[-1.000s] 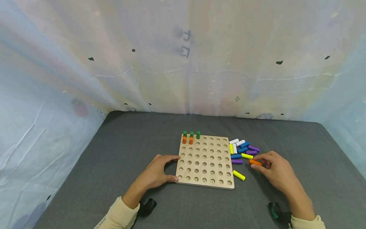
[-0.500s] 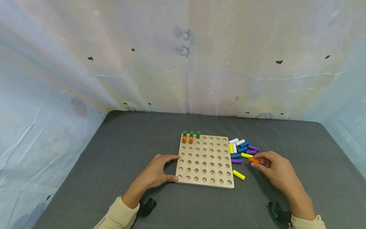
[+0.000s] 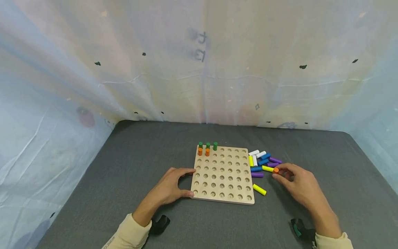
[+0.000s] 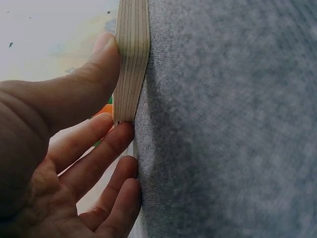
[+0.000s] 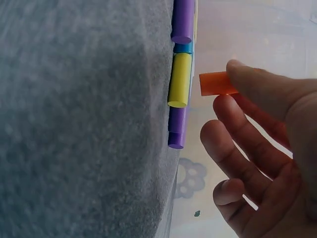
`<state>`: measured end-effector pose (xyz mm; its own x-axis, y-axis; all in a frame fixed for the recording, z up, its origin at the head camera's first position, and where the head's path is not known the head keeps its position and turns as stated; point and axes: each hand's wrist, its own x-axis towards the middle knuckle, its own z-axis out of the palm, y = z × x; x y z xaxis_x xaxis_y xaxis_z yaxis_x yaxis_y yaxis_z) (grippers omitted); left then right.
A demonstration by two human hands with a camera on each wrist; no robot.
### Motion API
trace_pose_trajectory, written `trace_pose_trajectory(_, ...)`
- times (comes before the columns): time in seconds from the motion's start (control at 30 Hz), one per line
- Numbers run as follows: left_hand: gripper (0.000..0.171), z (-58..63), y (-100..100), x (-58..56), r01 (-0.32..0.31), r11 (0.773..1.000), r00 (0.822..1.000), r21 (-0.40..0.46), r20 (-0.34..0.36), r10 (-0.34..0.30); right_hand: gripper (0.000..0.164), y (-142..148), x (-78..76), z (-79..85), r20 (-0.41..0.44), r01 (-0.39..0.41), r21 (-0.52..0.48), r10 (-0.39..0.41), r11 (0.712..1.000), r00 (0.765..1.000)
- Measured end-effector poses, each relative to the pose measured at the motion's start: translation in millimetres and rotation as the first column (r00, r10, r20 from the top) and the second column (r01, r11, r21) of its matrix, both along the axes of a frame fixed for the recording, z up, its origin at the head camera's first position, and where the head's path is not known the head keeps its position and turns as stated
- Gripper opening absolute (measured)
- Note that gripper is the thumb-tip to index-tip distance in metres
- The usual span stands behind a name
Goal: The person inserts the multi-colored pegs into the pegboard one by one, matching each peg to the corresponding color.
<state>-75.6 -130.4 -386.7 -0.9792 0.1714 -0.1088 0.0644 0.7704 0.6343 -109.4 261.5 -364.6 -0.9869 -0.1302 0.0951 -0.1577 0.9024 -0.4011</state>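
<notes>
1. The right hand (image 3: 298,183) is in the lower right of the head view, its grip pinching an orange peg (image 5: 214,84) between thumb and fingertips.
2. That peg is raised off the bench (image 3: 124,166); in the head view it appears at the right end of a yellow peg (image 3: 267,168), lower right of centre.
3. The left hand (image 3: 169,186) is left of bottom centre, its grip spread, thumb and fingertips touching the left edge of a wooden pegboard (image 3: 226,174).
4. The pegboard lies flat in the lower middle of the frame. Three green pegs (image 3: 215,146) stand along its top row from the upper left corner; two seated orange pegs (image 3: 207,152) stand just below.
5. White pegs (image 3: 261,155), blue pegs (image 3: 256,169) and purple pegs (image 3: 257,175) lie loose beside the board's right edge.
</notes>
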Motion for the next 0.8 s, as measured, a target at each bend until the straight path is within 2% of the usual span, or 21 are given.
trace_pose_trajectory(0.2, 0.073, 0.9, -1.6, -0.1, -0.008, 1.000, 1.000, -0.006, 0.003, 0.008, 0.026, -9.1, -3.1, 2.6, 0.007, -0.037, -0.007, 0.037, 0.999, 0.999)
trace_pose_trajectory(0.57, 0.073, 1.7, -2.7, -1.0, -0.004, 1.000, 1.000, -0.009, 0.006, 0.004, 0.021, -43.4, -16.1, 21.6, -0.026, -0.119, -0.053, 0.118, 0.991, 0.993)
trace_pose_trajectory(0.8, 0.073, 0.7, -1.2, -0.6, 0.017, 1.000, 1.000, 0.006, 0.002, -0.017, 0.020, -59.7, -20.0, 25.4, 0.009, -0.134, -0.075, 0.135, 0.988, 0.991)
